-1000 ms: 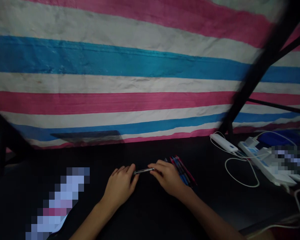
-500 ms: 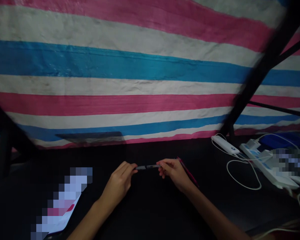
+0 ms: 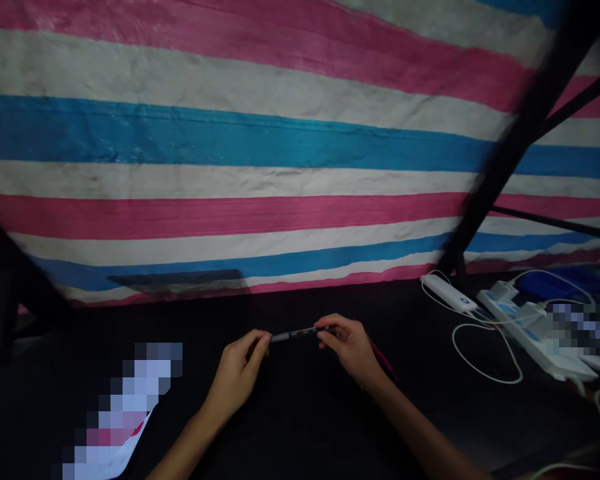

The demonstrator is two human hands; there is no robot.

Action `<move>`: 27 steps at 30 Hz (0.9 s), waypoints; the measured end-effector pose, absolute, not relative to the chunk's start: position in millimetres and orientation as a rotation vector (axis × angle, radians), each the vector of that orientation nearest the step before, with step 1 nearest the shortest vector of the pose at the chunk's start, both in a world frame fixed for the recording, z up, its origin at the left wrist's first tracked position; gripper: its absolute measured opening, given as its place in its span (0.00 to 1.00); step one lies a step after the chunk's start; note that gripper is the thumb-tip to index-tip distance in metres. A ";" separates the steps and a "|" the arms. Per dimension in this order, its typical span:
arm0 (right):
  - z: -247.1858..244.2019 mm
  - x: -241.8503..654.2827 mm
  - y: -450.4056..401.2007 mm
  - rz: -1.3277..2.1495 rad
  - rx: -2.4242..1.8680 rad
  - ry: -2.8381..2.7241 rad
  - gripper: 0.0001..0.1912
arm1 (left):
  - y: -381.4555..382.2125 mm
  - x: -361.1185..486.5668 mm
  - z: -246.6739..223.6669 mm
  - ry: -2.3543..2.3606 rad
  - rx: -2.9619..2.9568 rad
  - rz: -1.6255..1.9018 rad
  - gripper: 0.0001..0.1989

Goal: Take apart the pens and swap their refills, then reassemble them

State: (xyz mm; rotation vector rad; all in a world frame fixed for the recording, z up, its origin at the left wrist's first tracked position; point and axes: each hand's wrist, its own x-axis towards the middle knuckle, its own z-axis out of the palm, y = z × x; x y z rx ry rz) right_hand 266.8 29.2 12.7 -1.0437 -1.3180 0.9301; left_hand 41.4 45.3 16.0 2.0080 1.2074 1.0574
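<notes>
A dark pen [image 3: 300,333] with a grey section at its left end is held nearly level above the black table [image 3: 300,413]. My left hand [image 3: 241,367] pinches the grey end between thumb and fingers. At the other end, the thumb and fingertips of my right hand [image 3: 347,347] grip the pen. A thin pink-red object [image 3: 383,360] lies on the table just beside my right hand, partly hidden by it.
At the left lies a lit, pixelated device [image 3: 130,413]. On the right are a white power strip [image 3: 535,333], a small white device [image 3: 449,294], looping white cables and a blue object [image 3: 555,283]. Striped sheeting [image 3: 280,213] and dark metal bars [image 3: 510,153] stand behind.
My right hand has shifted slightly along the pen, and its fingers are now more bent. My left thumb has come into clearer view. The whole view has tilted slightly.
</notes>
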 end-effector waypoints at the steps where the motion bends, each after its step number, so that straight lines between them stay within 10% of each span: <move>1: 12.0 267.1 29.9 0.930 -1.064 -1.319 0.07 | 46.2 41.7 15.0 1.181 1.912 1.096 0.09; 27: 15.8 267.8 27.1 1.179 -1.167 -1.242 0.13 | 52.0 40.3 13.9 1.055 1.369 1.213 0.09</move>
